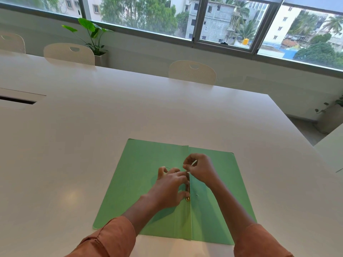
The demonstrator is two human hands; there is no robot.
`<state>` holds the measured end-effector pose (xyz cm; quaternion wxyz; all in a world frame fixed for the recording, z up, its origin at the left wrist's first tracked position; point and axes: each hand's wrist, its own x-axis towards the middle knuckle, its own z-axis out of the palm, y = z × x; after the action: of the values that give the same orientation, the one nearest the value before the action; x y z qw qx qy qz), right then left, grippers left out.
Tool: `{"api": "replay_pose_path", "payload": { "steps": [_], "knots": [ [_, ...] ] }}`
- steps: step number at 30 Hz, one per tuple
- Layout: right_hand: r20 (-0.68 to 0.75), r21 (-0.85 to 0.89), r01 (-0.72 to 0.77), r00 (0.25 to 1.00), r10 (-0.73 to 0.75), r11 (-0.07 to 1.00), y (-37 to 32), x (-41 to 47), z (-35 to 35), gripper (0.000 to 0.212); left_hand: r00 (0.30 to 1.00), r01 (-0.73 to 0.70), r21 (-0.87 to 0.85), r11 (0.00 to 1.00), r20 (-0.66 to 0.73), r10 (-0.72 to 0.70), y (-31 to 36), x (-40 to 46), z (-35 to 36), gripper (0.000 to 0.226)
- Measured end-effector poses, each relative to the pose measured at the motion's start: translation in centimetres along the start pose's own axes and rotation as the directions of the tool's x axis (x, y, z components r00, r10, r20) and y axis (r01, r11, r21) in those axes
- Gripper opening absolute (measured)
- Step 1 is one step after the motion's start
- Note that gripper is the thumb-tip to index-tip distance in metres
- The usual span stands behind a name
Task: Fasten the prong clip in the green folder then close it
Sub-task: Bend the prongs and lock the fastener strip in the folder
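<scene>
The green folder [141, 173] lies open and flat on the white table, its spine fold running toward me. A brass prong clip [187, 191] sits along that fold near the middle. My left hand [170, 184] presses down on the clip bar, fingers spread over it and the thumb near its lower end. My right hand [200, 168] is just past the fold and pinches a thin pale prong between thumb and fingers, its tip sticking up to the right. Most of the clip is hidden under both hands.
The white table [92, 117] stretches far ahead and to the left, with a cable slot [17, 101] at the left. White chairs [192, 72] stand along the far side below a window. The table's right edge [304, 138] runs close to the folder.
</scene>
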<state>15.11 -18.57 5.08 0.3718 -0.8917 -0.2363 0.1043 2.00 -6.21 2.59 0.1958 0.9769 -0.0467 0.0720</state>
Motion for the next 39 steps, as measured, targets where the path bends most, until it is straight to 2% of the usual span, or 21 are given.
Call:
{"api": "replay_pose_path", "payload": {
  "steps": [4, 7, 12, 16, 20, 25, 33, 39],
  "knots": [
    [-0.017, 0.056, -0.075, 0.997, 0.076, 0.996, 1.3, 0.1, -0.9, 0.009, 0.999, -0.024, 0.085, 0.996, 0.027, 0.022, -0.1, 0.3, 0.3, 0.048],
    [0.04, 0.117, -0.154, 0.988, 0.15, 0.981, 2.2, 0.1, -1.9, 0.013, 0.999, -0.011, 0.113, 0.994, 0.04, 0.006, -0.2, 0.1, 0.6, 0.06],
    [0.133, 0.057, -0.17, 0.978, 0.161, 0.984, 2.3, 1.3, -2.3, 0.011, 0.998, -0.005, 0.145, 0.989, 0.059, -0.004, -0.2, -0.3, 1.0, 0.063],
    [0.192, -0.097, -0.113, 0.973, 0.13, 0.989, 1.5, 2.6, -2.1, 0.009, 0.997, -0.002, 0.145, 0.989, 0.075, -0.009, 0.0, -0.3, 1.0, 0.061],
    [0.247, -0.237, -0.008, 0.967, 0.069, 0.971, 0.6, 3.3, -1.6, 0.024, 0.997, -0.009, 0.141, 0.99, 0.082, -0.002, 0.2, -0.2, 0.8, 0.059],
    [0.291, -0.357, 0.113, 0.957, -0.005, 0.927, 0.4, 4.0, -1.2, 0.013, 0.997, -0.011, 0.124, 0.992, 0.079, 0.001, 0.0, -0.1, 0.8, 0.058],
    [0.35, -0.471, 0.273, 0.931, -0.106, 0.839, -0.1, 4.0, -1.1, 0.017, 0.997, -0.02, 0.119, 0.993, 0.072, 0.011, -0.3, 0.0, 1.0, 0.057],
    [0.331, -0.499, 0.263, 0.939, -0.099, 0.826, 0.0, 4.2, -1.0, 0.017, 0.998, -0.018, 0.113, 0.993, 0.066, 0.01, -0.1, 0.0, 0.9, 0.056]
  ]
}}
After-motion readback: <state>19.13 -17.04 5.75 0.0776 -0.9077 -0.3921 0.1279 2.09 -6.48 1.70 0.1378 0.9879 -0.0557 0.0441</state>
